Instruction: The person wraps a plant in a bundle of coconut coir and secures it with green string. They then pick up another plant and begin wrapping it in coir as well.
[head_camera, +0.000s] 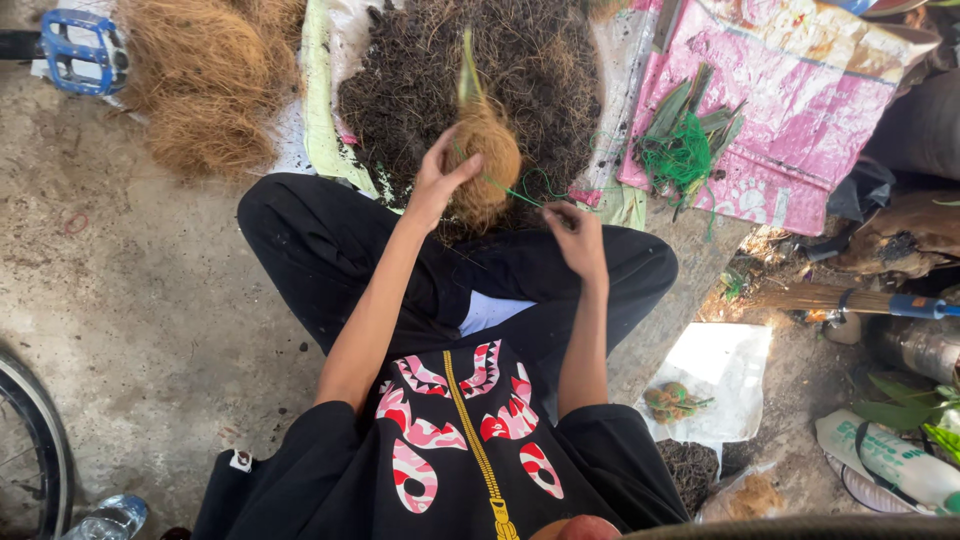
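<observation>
Left hand (437, 180) wraps around a ball of brown coconut fibre (485, 165), holding it up over the dark soil heap (480, 70), a green shoot poking from its top. Right hand (575, 235) pinches a thin green string (520, 192) running taut to the ball. More green string (680, 160) lies on the pink sack (800, 110).

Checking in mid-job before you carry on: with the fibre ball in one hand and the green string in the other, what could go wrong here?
1. The left hand grips the fibre ball on one side only; a hard pull could twist it loose.
2. The green string looks thin, so the right hand may lose it.
3. The dark soil pile lies right behind; a dropped ball would land in it.
</observation>
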